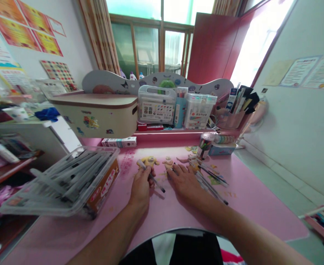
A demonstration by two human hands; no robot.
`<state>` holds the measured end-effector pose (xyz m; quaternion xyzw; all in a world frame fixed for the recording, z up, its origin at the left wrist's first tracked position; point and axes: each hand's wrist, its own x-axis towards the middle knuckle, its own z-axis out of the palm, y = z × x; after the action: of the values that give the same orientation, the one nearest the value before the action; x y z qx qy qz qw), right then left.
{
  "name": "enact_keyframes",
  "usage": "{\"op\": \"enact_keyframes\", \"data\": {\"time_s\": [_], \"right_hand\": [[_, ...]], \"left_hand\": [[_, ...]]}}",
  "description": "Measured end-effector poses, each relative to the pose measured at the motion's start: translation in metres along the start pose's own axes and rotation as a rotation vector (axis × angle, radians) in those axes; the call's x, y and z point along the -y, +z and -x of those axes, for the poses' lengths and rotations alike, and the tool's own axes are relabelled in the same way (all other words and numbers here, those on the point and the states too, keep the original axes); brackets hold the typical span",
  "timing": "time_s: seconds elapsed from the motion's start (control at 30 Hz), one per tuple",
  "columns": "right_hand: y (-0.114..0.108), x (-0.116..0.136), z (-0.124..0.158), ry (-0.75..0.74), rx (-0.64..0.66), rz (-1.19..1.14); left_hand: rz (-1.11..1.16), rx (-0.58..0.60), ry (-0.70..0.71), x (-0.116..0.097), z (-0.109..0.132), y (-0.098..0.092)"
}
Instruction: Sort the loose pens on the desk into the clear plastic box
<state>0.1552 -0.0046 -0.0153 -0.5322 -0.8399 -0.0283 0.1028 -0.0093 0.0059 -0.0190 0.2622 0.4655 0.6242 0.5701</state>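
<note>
My left hand [141, 186] is closed around a grey marker pen [151, 176] that lies slanted across its fingers, its tip near a yellow cut-out figure [150, 161] on the pink desk [255, 213]. My right hand [184, 180] rests palm down on the desk with fingers spread, touching small paper cut-outs [167, 162]. Several loose pens [211, 182] lie just right of that hand.
A clear tray full of markers [65, 180] sits on a box at the left. A cream storage bin [95, 114], marker cases [156, 105], a pen cup [204, 145] and a holder of stationery [239, 106] line the back shelf. A wall runs along the right.
</note>
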Motion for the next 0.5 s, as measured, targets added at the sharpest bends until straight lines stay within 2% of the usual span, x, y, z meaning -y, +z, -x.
{"op": "enact_keyframes", "data": {"time_s": [0.17,0.27,0.33,0.4,0.5], "right_hand": [[-0.001,-0.009,-0.003,0.045,0.003,-0.008],[-0.010,-0.010,-0.006,0.041,-0.049,-0.102],[-0.020,-0.009,-0.011,0.011,-0.060,-0.254],[-0.028,-0.006,-0.018,-0.013,-0.005,-0.468],[-0.027,0.000,-0.030,0.041,0.081,-0.770]], "left_hand": [[0.133,0.095,-0.069,-0.002,0.001,0.001],[0.155,0.145,-0.095,-0.003,0.002,0.002],[0.159,0.166,-0.099,-0.005,0.003,0.003],[0.151,0.192,-0.095,-0.006,0.003,0.003],[0.098,0.223,-0.079,-0.007,0.003,0.002]]}}
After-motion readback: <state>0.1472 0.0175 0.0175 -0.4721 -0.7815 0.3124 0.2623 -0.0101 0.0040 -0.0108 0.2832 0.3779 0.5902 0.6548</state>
